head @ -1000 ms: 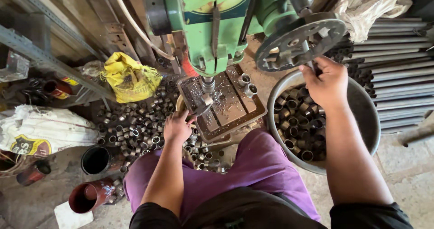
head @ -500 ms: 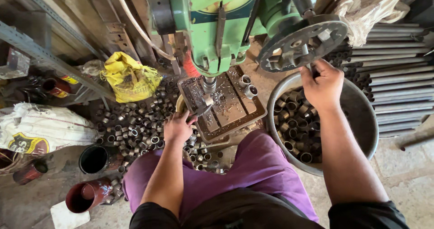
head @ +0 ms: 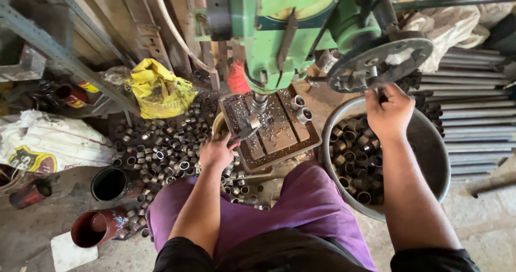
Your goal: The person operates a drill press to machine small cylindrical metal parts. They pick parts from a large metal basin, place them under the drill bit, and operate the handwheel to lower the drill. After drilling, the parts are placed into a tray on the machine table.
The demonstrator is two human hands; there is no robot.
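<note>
I sit in front of a green drill press (head: pixel 279 30). My left hand (head: pixel 216 151) grips a small clamp handle at the left edge of the press table (head: pixel 279 137); a short metal ring (head: pixel 252 121) sits under the spindle. My right hand (head: pixel 389 111) is closed around a handle of the round feed wheel (head: pixel 376 62). Two loose metal rings (head: pixel 300 108) rest on the table's far right corner. Metal chips cover the table.
A metal basin (head: pixel 430 159) holding several short tube pieces sits at my right knee. A heap of similar rings (head: pixel 161 143) lies on the floor to the left, near a yellow bag (head: pixel 158 92), a white sack (head: pixel 48 143) and two open tins (head: pixel 110 183). Long pipes (head: pixel 473 116) are stacked at right.
The view has drawn closer to the press. My right hand has pulled the wheel handle a little lower; my left hand stays at the table's left edge.
</note>
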